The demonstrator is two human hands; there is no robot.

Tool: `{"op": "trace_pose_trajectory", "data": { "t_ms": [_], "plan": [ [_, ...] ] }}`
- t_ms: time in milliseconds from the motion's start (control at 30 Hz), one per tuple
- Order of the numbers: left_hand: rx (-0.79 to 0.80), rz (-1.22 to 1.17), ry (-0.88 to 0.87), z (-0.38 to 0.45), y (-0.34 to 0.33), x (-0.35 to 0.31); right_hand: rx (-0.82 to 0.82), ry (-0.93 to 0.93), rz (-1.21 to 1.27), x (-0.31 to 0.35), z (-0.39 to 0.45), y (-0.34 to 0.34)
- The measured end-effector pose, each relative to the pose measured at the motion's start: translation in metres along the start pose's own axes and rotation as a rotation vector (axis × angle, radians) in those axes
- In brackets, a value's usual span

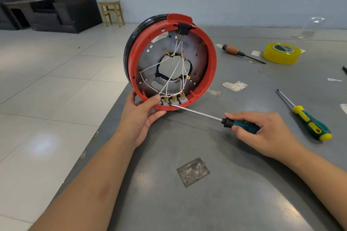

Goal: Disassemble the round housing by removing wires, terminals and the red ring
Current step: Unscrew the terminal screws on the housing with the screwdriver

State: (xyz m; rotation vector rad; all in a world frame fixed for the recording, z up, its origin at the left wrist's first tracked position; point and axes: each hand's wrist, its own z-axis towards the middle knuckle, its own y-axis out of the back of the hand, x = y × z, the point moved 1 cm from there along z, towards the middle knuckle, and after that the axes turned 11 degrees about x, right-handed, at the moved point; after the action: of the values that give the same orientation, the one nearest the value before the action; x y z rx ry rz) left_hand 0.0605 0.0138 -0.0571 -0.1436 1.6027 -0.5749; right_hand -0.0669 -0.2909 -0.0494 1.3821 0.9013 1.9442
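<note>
Grey table (234, 202); left hand (142, 116) grips red ring (213, 62); right hand (262, 133) grips screwdriver (199, 113), handle half hidden.

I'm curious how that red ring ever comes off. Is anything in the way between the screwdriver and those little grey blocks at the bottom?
Nothing visible blocks it. The screwdriver in the right hand already has its tip at the grey terminal blocks inside the red ring. The left hand grips the ring just beside them, with white wires above.

Tiled floor (47, 80), black armchairs (67, 3), wooden stool (111, 12).
</note>
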Motion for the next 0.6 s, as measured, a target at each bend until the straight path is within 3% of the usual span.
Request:
{"op": "trace_pose_trajectory", "data": {
  "t_ms": [367,600],
  "plan": [
    [0.016,0.091,0.007,0.0,-0.001,0.003,0.019,-0.032,0.001,-0.003,0.0,0.004],
    [0.009,0.027,0.024,-0.002,0.0,0.005,0.011,-0.041,0.083,-0.006,-0.003,-0.006]
  ]
}}
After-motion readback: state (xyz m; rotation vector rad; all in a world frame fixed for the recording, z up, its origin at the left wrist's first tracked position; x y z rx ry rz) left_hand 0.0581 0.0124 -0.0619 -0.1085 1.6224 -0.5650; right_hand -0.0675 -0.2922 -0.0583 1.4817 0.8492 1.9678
